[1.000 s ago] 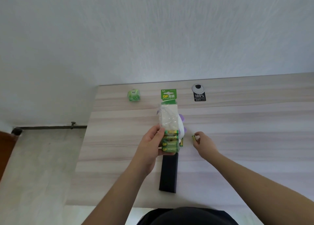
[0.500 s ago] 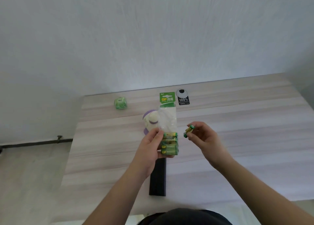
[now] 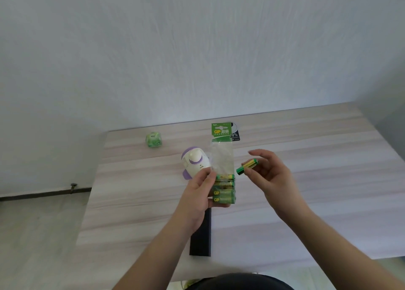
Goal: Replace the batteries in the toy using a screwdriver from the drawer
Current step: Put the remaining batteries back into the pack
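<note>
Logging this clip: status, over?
Left hand grips battery pack. Right hand pinches loose battery. Toy on table, unobstructed.

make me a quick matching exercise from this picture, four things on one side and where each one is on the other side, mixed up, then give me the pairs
Things:
1. single battery
2. battery pack
3. toy
4. green cube

Places:
A. lying on the table behind the left hand
B. near the table's far left corner
C. pinched in the right hand
D. held up in the left hand

Pairs: 1-C, 2-D, 3-A, 4-B
</note>
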